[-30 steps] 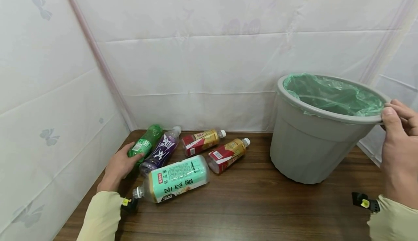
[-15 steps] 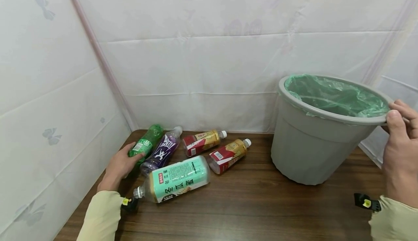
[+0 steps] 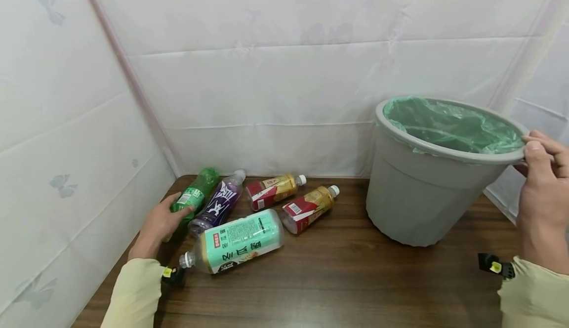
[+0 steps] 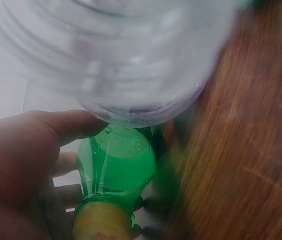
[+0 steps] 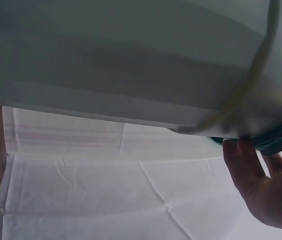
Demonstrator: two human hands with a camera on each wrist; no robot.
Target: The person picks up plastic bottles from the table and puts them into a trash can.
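Observation:
At the far left of the table, my left hand [image 3: 160, 222] grips a green plastic bottle [image 3: 195, 193] that lies on its side. In the left wrist view the thumb and fingers go round the green bottle [image 4: 113, 165], whose yellow cap [image 4: 103, 220] points toward the camera. Right beside it lies a clear bottle with a purple label [image 3: 220, 202]. My right hand [image 3: 544, 184] pinches the rim of a grey trash bin [image 3: 422, 194] lined with a green plastic bag [image 3: 458, 125]. The right wrist view has the bin's wall [image 5: 106, 75] across its top and the right hand [image 5: 265, 180] at the rim.
In front of the purple-labelled bottle lies a large bottle with a mint label [image 3: 242, 241]. Two bottles with red and gold labels, a rear one [image 3: 273, 192] and a nearer one [image 3: 308, 209], lie right of it. White sheeting [image 3: 266, 81] hangs behind the wooden table [image 3: 333, 283].
The whole view has shifted slightly with the head. Both hands keep their holds on the green bottle and the bin's rim.

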